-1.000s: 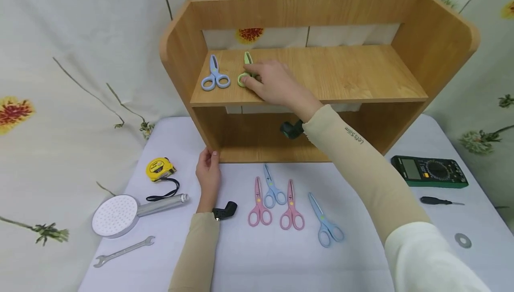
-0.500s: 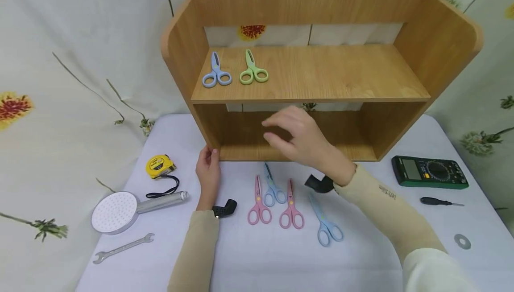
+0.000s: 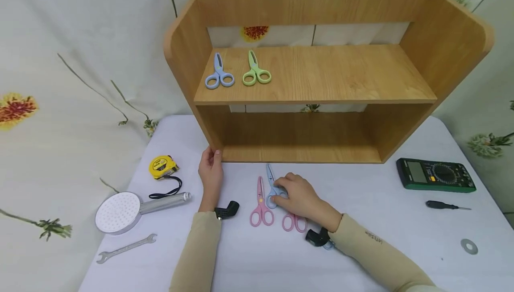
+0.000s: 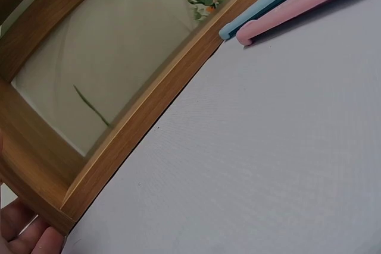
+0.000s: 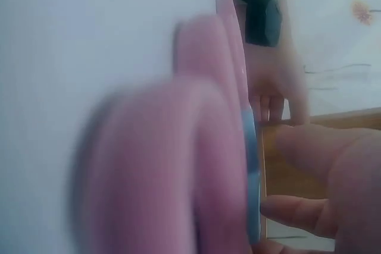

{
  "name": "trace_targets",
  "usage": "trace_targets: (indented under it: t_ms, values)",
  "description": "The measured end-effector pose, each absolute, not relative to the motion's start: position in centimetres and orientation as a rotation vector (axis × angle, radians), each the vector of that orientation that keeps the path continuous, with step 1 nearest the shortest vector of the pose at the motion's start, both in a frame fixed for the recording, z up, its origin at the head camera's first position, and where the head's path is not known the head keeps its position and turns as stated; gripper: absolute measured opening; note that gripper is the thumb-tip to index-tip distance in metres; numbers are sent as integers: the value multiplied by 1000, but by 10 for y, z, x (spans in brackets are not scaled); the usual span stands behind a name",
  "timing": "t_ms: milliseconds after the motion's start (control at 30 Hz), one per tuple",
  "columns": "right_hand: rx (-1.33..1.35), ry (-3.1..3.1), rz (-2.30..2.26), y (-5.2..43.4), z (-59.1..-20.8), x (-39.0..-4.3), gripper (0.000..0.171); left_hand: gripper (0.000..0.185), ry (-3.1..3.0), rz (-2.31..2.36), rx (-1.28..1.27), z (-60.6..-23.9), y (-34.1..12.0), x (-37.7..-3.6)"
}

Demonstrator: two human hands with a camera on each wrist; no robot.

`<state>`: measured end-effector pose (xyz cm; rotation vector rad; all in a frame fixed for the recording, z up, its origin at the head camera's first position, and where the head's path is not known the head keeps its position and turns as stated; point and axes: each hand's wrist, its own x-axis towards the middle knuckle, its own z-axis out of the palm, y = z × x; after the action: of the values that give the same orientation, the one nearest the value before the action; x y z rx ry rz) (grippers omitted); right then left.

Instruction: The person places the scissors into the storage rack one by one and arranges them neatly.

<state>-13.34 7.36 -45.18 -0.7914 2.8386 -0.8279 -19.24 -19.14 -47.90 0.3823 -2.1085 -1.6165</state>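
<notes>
My left hand grips the lower left front corner of the wooden shelf, thumb at the front. My right hand is low over the table at a pair of light blue scissors. Its thumb and fingers are spread about the blue handles; in the right wrist view a fingertip is right at the blue edge. Pink scissors lie just left of them. A second pink pair is partly covered by the right hand. Under the right wrist, another blue pair is mostly hidden.
Blue-violet scissors and green scissors lie on the upper board. At left are a tape measure, shower head and wrench. A multimeter, screwdriver and washer lie at right.
The right hand has let go of the green scissors on the upper board and come down to the light blue scissors on the table. The left hand has stayed at the shelf corner.
</notes>
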Motion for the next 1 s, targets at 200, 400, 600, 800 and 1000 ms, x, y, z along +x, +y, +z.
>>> trace_targets:
  t_ms: [200,400,600,800,1000]
  values:
    - [-750,2911,-708,69,-457,-129,44,37,-2088,-1619,361,-480,-189,-191]
    - [-680,2922,-679,69,-455,-128,42,38,-2103,-1604,363,-480,-191,-191]
    - [-688,2810,-855,79,-456,-133,35,40,-2123,-1601,372,-481,-191,-189]
    - [-755,2761,-939,88,-458,-140,31,40,-2118,-1619,370,-480,-191,-190]
    - [-729,2641,-1056,95,-458,-148,35,39,-2112,-1604,373,-480,-190,-191]
